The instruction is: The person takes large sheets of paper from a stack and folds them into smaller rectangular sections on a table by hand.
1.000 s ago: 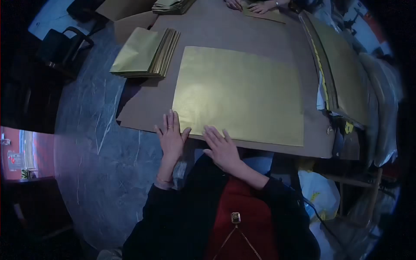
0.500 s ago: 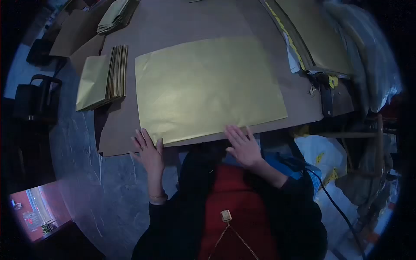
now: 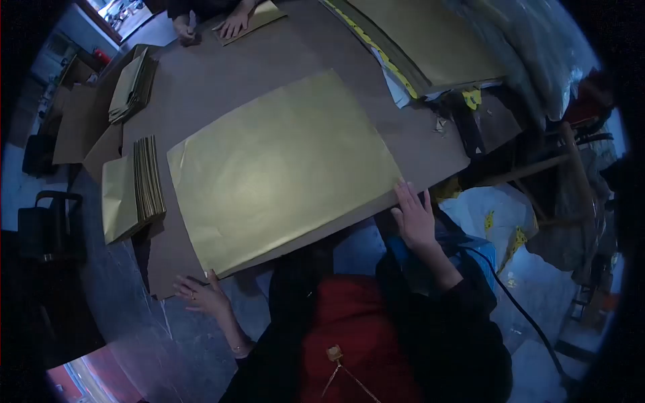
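A large gold paper sheet (image 3: 282, 168) lies flat on the brown-covered table (image 3: 195, 80). At the sheet's near left corner is my left hand (image 3: 205, 297), its fingers spread and its thumb at the corner. My right hand (image 3: 415, 218) rests its fingertips on the near right corner, with fingers stretched out. Neither hand grasps anything. A folded gold paper stack (image 3: 134, 195) stands left of the sheet, and a second stack (image 3: 132, 87) sits farther back.
A pile of large gold sheets (image 3: 430, 40) with yellow edging lies at the back right. Another person's hands (image 3: 235, 21) press a gold piece at the far edge. A black chair (image 3: 50, 225) is at left, white bags (image 3: 494, 211) at right below the table.
My right hand has slid right along the sheet's near edge to its corner. My left hand has moved down and left, its fingers wider apart. The view has turned.
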Demonstrator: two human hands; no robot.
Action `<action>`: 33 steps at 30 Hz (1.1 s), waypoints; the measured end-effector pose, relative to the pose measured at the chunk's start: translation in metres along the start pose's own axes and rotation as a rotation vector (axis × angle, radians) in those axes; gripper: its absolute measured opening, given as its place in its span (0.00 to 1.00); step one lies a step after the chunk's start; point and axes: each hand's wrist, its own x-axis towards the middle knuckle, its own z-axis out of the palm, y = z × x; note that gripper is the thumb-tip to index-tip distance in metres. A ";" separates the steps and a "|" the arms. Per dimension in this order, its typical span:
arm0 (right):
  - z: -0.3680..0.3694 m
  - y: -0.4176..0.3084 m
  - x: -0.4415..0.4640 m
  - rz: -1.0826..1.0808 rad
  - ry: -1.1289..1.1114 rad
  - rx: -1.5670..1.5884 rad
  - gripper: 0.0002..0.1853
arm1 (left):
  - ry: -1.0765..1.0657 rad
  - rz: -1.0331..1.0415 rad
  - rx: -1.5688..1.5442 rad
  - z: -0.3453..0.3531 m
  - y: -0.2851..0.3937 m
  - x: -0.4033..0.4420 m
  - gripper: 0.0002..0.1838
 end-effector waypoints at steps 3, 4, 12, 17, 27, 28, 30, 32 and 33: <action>0.001 -0.001 -0.001 0.034 0.011 -0.015 0.28 | -0.060 -0.035 -0.245 0.007 -0.014 0.001 0.54; 0.003 -0.002 -0.001 0.031 0.026 -0.031 0.28 | -0.052 -0.029 -0.253 0.006 -0.013 0.001 0.54; -0.005 0.013 0.005 0.090 0.097 0.093 0.25 | 0.055 -0.102 -0.190 0.007 -0.010 -0.002 0.43; -0.032 0.022 0.031 0.287 0.040 0.443 0.17 | 0.334 0.253 -0.519 -0.009 0.007 -0.012 0.27; 0.021 0.082 0.078 0.139 -0.141 0.361 0.28 | -0.151 1.060 -0.474 -0.032 0.106 -0.071 0.29; 0.023 0.083 0.080 0.108 -0.145 0.354 0.28 | -0.142 1.029 -0.478 -0.030 0.107 -0.072 0.29; 0.027 0.083 0.082 0.160 -0.050 0.564 0.29 | -0.164 1.038 -0.496 -0.025 0.105 -0.075 0.29; 0.014 0.072 0.079 0.281 -0.103 0.670 0.27 | -0.162 1.052 -0.467 -0.030 0.105 -0.073 0.30; 0.010 0.064 0.075 0.428 -0.150 0.779 0.24 | -0.166 1.091 -0.434 -0.032 0.105 -0.072 0.30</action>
